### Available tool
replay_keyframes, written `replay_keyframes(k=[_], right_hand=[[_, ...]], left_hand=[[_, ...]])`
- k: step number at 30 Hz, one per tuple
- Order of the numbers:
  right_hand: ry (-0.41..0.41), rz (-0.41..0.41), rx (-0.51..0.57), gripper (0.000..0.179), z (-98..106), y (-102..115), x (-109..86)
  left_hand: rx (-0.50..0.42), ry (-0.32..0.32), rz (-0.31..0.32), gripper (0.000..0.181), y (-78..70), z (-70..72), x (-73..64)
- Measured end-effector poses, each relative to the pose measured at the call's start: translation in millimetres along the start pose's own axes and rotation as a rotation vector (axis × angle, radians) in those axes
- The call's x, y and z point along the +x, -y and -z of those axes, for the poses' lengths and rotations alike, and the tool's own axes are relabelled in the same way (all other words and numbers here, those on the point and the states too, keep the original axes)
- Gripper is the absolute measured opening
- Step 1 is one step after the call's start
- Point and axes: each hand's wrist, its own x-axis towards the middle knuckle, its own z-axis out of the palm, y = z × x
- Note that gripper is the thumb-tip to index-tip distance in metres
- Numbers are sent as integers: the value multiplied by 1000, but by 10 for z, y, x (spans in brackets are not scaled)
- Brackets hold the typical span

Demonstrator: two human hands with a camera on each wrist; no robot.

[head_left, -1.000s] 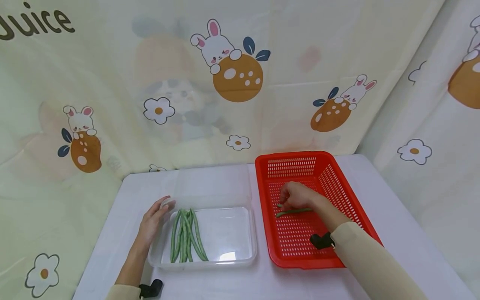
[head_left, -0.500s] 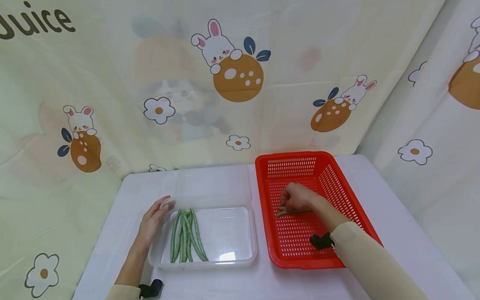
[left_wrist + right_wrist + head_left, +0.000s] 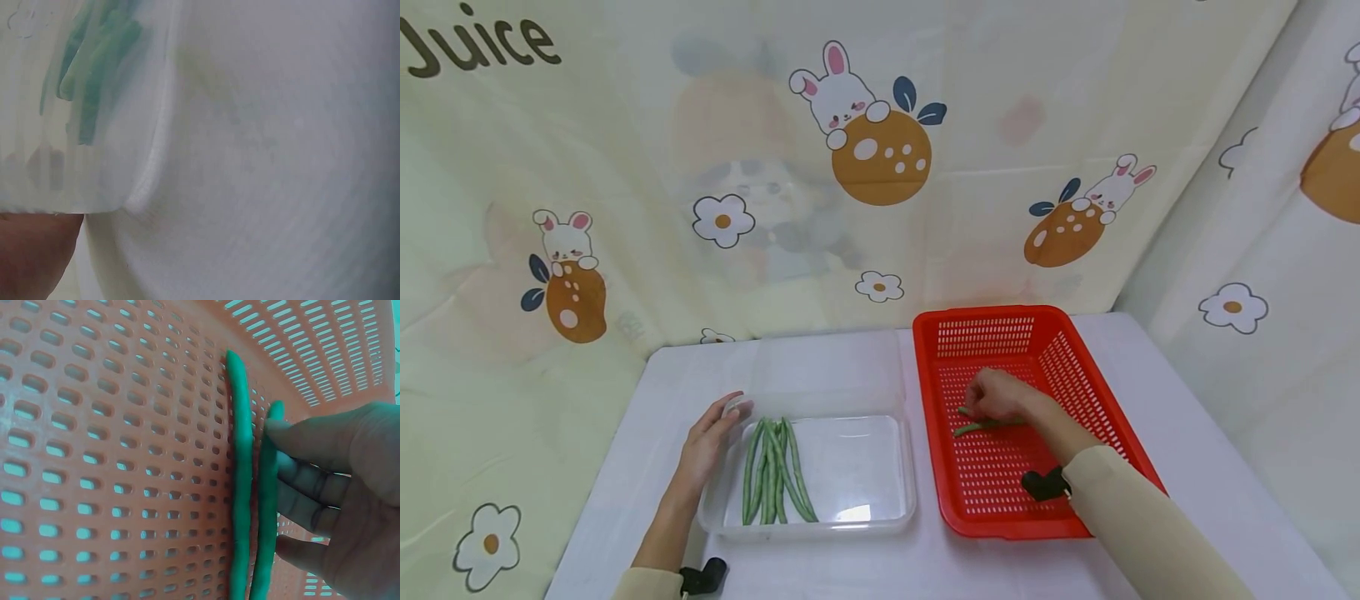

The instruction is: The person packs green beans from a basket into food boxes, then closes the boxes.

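Note:
In the head view, my left hand (image 3: 709,442) holds the left side of a clear plastic container (image 3: 887,525) near its back corner. Several green beans (image 3: 775,471) lie side by side at the container's left end. Through its cloudy wall, bean ends (image 3: 94,75) show in the left wrist view, with part of a finger (image 3: 37,256) against the outside. My right hand (image 3: 1003,396) is down in a red plastic basket (image 3: 951,517). Seen from the right wrist, its thumb and fingers pinch one green bean (image 3: 267,487). A second green bean (image 3: 240,462) lies alongside on the basket's perforated floor.
Both containers stand on a table with a white cover (image 3: 820,575), the basket to the right of the clear one. A curtain (image 3: 760,275) printed with rabbits and fruit hangs right behind the table. Another printed curtain (image 3: 1247,392) bounds the right side.
The right hand has shifted very slightly within the basket, staying at the same bean. The left hand keeps its hold on the container, and the head view has tilted a little.

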Motion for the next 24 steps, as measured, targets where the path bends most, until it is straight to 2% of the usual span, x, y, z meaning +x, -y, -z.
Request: replay_keyframes(k=[6,10,14,24], right_hand=[[-102,26,24,9,-3,-31,38],[-157,51,40,19,22,-34,57],[-204,98,58,26,59,-10,75],[-346,231,80,28,95,154,63]], left_hand=[[-4,-2,-6,48,-6,-1,-1],[-12,-1,-1,48,-3,-4,1],[-6,1,-2,48,-4,-8,0],[-7,8,-3,49,-24,-2,-16]])
